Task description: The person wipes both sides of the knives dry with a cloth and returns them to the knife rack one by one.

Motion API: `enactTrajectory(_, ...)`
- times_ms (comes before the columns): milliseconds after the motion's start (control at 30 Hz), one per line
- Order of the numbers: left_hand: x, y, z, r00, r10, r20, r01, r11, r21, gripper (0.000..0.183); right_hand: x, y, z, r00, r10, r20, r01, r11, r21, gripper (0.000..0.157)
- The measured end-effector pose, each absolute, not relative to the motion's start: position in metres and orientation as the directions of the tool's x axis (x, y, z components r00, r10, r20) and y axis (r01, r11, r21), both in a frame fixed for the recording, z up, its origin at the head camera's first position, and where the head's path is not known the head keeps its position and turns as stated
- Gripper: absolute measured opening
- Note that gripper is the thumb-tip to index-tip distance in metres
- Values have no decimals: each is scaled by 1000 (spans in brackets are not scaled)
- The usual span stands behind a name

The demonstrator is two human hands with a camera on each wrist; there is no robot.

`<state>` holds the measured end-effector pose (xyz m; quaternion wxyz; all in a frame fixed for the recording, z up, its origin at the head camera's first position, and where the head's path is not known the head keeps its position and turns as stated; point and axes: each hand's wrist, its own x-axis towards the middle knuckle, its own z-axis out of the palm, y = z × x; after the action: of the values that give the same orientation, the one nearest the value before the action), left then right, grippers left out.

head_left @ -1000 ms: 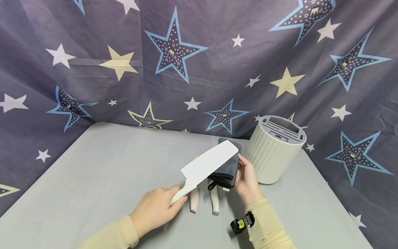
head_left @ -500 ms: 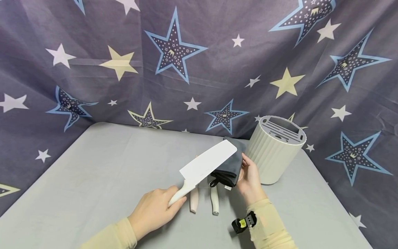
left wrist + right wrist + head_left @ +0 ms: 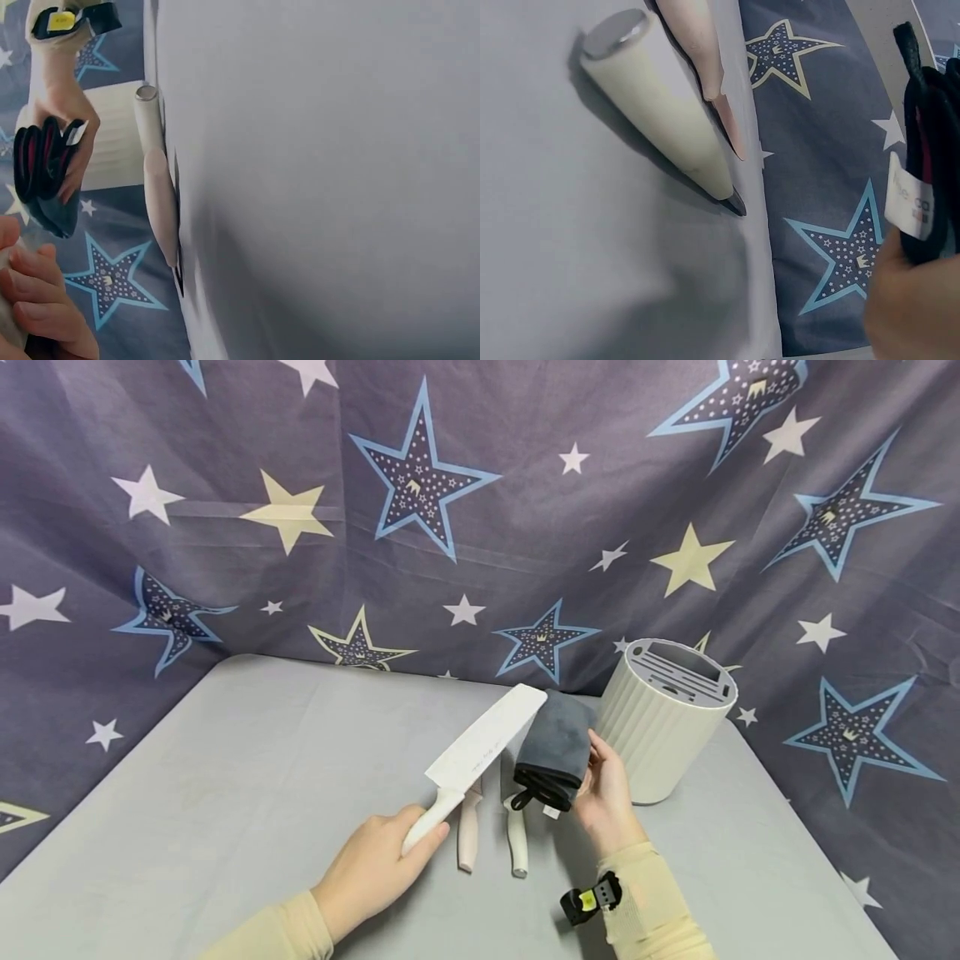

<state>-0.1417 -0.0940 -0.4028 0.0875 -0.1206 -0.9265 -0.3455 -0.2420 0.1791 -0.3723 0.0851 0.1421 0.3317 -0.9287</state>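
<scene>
My left hand grips the white handle of a cleaver, whose broad pale blade points up and away to the right. Beside the blade's tip, my right hand holds a folded dark grey cloth with black edging, a small loop and a white tag. The cloth looks raised above the table. Below these lie a knife with a pinkish handle and another with a cream handle. In the head view the cleaver and cloth partly cover their blades.
A cream ribbed knife block with a grey slotted top stands just right of my right hand. Behind the grey table hangs a star-patterned curtain. A black device is strapped at my right wrist.
The cleaver blade has swung left off the cloth, its face turning a little, so more of the cloth shows. The cloth and my right hand have shifted slightly right.
</scene>
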Motion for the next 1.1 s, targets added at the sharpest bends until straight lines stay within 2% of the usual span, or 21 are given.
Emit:
enactTrajectory(133, -143, -93, -403, -970, 124, 210, 237, 682, 692, 14, -242, 179, -374, -948, -75, -310, 255, -764, -593, 35)
enactTrajectory(267, -144, -91, -402, -982, 103, 159, 189, 595, 782, 21, -240, 177, -376, -945, -84, -317, 267, -757, -596, 34)
enactTrajectory(500, -145, -86, -400, -996, 64, 62, 84, 455, 887, 23, -237, 173, -377, -940, -97, -328, 292, -727, -621, 36)
enactTrajectory(667, -147, -82, -397, -998, 49, 38, 54, 389, 920, 28, -235, 168, -376, -943, -88, -321, 294, -671, -680, 37)
enactTrajectory(900, -149, -79, -394, -999, 36, 11, 23, 360, 933, 32, -232, 162, -375, -952, -101, -289, 294, -567, -770, 15)
enactTrajectory(1100, -150, -78, -393, -997, 53, -60, -46, 237, 970, 39, -229, 157, -373, -971, -33, -236, 224, -459, -860, 20)
